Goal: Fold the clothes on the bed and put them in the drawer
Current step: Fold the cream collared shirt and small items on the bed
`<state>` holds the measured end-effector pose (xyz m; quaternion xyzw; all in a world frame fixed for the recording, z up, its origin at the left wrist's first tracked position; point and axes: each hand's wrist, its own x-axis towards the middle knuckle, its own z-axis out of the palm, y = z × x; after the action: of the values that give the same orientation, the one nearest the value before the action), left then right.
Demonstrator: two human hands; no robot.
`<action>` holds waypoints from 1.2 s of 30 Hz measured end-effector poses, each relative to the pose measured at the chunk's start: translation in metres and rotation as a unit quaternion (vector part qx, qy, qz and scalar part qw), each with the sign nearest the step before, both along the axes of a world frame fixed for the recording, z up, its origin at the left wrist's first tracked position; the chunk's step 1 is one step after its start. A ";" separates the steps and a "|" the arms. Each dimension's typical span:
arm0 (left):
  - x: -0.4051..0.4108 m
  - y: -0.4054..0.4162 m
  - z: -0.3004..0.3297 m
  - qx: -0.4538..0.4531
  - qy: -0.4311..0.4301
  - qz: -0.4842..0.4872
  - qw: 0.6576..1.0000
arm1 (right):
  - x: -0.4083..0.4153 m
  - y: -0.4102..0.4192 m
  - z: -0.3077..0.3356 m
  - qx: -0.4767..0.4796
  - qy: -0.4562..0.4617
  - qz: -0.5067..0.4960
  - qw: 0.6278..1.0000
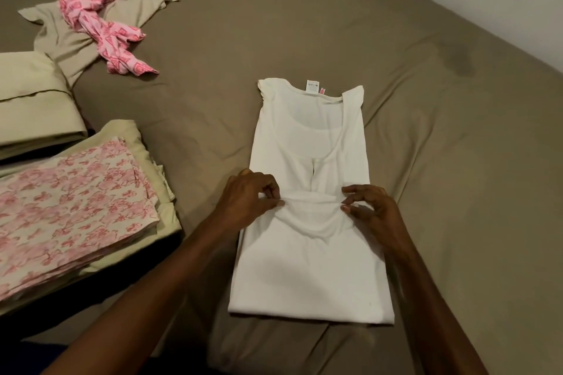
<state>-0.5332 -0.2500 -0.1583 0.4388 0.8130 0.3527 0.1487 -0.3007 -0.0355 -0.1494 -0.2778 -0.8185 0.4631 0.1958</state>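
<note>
white top (307,268), hem pinched between fingers (268,192)

Bare brown sheet (457,161) right of the white top (307,268); folded stack (76,207) close on its left.

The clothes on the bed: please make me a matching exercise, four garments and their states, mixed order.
1. white top
2. pink patterned garment
3. beige shirt
4. floral cloth

a. crumpled on top of another garment
b. folded, on a stack
c. pinched by both hands, half folded
d. spread loosely, partly covered

Pairs: 1-c, 2-a, 3-d, 4-b
</note>
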 end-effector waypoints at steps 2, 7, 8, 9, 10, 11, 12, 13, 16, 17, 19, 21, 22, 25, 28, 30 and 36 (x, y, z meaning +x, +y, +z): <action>-0.008 0.003 0.003 0.014 -0.069 0.006 0.998 | -0.002 0.005 -0.002 -0.019 0.016 -0.015 1.000; -0.014 0.011 -0.003 -0.031 -0.056 0.033 0.997 | -0.010 0.010 -0.021 0.055 -0.014 -0.038 0.998; -0.014 0.012 -0.005 -0.034 -0.050 0.037 0.997 | -0.010 0.011 -0.026 0.077 -0.014 -0.037 0.996; -0.015 0.012 -0.007 -0.032 -0.047 0.039 0.998 | -0.010 0.010 -0.029 0.093 -0.012 -0.036 0.995; -0.017 0.011 -0.009 -0.026 -0.045 0.039 0.998 | -0.010 0.010 -0.030 0.111 -0.009 -0.036 0.993; -0.019 0.010 -0.012 -0.016 -0.042 0.039 0.998 | -0.009 0.010 -0.032 0.127 -0.005 -0.038 0.991; -0.021 0.007 -0.015 -0.003 -0.034 0.043 0.998 | -0.008 0.010 -0.032 0.151 -0.006 -0.042 0.988; -0.021 0.004 -0.018 0.011 -0.022 0.048 0.999 | -0.006 0.011 -0.034 0.183 -0.014 -0.043 0.982; -0.021 0.001 -0.021 0.031 0.028 0.040 0.998 | 0.002 0.017 -0.040 0.289 -0.114 -0.067 0.948; -0.022 0.002 -0.021 0.032 0.050 0.029 0.998 | 0.004 0.020 -0.042 0.305 -0.148 -0.073 0.938; -0.028 0.004 -0.017 0.022 0.083 0.000 0.996 | 0.007 0.025 -0.044 0.305 -0.186 -0.070 0.932; -0.036 0.004 -0.016 0.019 0.121 -0.026 0.992 | 0.006 0.028 -0.045 0.291 -0.207 -0.068 0.931; -0.039 0.004 -0.018 0.025 0.139 -0.038 0.989 | 0.005 0.029 -0.045 0.289 -0.218 -0.069 0.930; -0.044 0.003 -0.024 0.049 0.204 -0.070 0.975 | 0.003 0.030 -0.046 0.300 -0.238 -0.068 0.921; -0.047 0.009 -0.024 0.022 0.252 -0.092 0.963 | 0.002 0.028 -0.041 0.304 -0.248 -0.070 0.917; -0.046 0.013 -0.022 0.002 0.254 -0.079 0.964 | 0.001 0.030 -0.038 0.286 -0.235 -0.071 0.926; 0.005 -0.018 -0.013 0.146 0.279 -0.012 0.949 | 0.029 0.003 -0.020 0.279 -0.113 -0.112 0.947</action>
<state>-0.5279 -0.2681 -0.1717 0.5462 0.7562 0.3296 -0.1456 -0.2715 -0.0327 -0.1695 -0.3524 -0.8955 0.1573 0.2218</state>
